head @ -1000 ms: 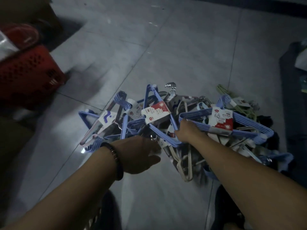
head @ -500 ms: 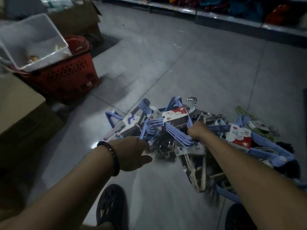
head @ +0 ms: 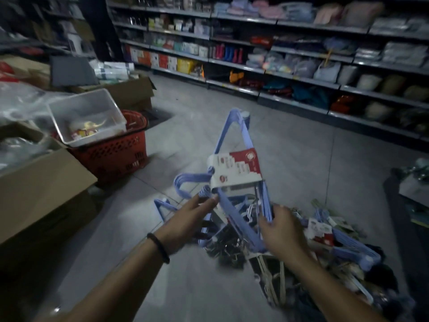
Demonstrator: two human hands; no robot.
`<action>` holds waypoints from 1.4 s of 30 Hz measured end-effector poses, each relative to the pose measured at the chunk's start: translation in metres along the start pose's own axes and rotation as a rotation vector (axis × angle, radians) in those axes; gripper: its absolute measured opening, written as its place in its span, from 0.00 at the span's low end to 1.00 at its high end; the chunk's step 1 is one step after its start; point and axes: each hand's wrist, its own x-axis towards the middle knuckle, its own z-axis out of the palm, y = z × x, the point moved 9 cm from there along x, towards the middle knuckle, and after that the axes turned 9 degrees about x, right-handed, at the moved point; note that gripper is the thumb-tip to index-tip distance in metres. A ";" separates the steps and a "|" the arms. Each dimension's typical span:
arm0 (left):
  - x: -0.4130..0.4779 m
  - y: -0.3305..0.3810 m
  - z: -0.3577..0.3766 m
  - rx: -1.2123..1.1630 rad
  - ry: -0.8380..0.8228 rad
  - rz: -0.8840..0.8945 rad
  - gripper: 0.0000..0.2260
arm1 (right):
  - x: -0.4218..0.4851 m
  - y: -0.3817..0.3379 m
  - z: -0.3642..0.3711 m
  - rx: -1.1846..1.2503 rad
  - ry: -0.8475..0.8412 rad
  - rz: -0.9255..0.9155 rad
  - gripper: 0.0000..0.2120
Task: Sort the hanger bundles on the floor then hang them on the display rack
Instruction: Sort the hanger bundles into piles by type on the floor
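Shop floor (head: 290,147), right hand (head: 282,231) gripping blue hanger bundle (head: 235,169), left hand (head: 188,219) outstretched

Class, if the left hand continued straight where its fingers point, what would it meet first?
Probably the blue hanger bundle, just below its red-and-white label; depth is unclear.

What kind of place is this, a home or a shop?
Most likely a shop aisle selling household goods. Long shelves are stocked with packaged goods, a red basket stands on the floor, and the blue hanger bundle carries a retail label.
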 end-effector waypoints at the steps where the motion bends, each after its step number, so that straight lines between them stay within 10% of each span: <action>1: -0.003 0.000 0.001 -0.064 0.002 0.033 0.12 | -0.014 -0.005 0.006 -0.014 0.001 -0.033 0.08; 13: -0.064 -0.030 -0.048 -0.577 0.254 0.189 0.17 | -0.098 -0.091 0.072 0.087 -0.226 -0.102 0.14; 25: -0.143 -0.068 -0.112 -0.703 0.335 0.236 0.05 | -0.175 -0.121 0.198 0.435 -0.822 0.065 0.14; 31: -0.167 -0.117 -0.159 -0.358 0.645 0.070 0.09 | -0.186 -0.126 0.237 0.132 -0.957 -0.197 0.11; 42: -0.093 -0.337 -0.229 0.312 0.831 -0.389 0.15 | -0.138 -0.067 0.359 -0.280 -1.081 -0.024 0.15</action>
